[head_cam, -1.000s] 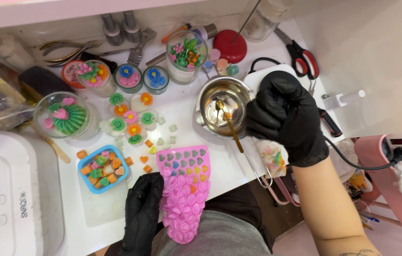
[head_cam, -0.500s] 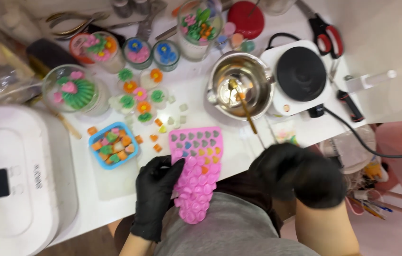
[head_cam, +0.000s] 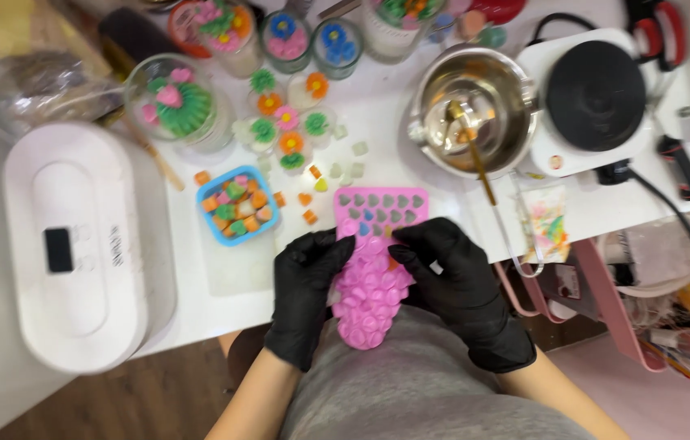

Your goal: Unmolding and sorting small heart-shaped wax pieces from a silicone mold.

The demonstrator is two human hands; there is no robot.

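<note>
Both hands, the left hand point(head_cam: 306, 295) and right hand point(head_cam: 452, 287), are closed on the pink silicone mould point(head_cam: 376, 261), which is bent over the near edge of the desk point(head_cam: 377, 167). Best kept flexed gently from beneath, it lies between them, its far end flat.

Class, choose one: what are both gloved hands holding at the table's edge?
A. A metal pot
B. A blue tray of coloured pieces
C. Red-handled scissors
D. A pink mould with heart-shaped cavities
D: the left hand and right hand grip the bent pink mould from either side, while the pot and blue tray sit untouched on the table.
</note>
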